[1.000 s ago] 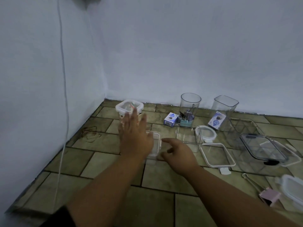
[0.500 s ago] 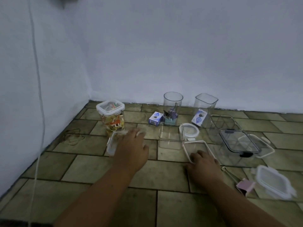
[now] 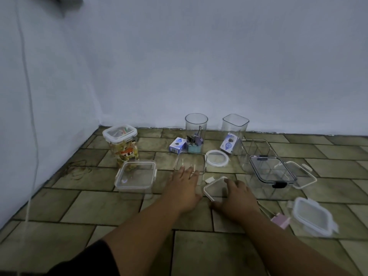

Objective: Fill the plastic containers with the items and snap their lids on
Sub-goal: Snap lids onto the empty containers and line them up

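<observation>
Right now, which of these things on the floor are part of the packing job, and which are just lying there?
Part of the job:
- square lid under the right hand
- open square container by the left hand
- round jar with binder clips
- already filled, lidded jar

Just lying about:
- white cable on the wall

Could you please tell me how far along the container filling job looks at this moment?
Done: the tall lidded container of colourful items and the low clear lidded container. In hand: the right hand holds a white-rimmed square lid; the left hand reaches toward the open square container. Left: the round clear jar with binder clips and the tall square jar, both unlidded.
</observation>
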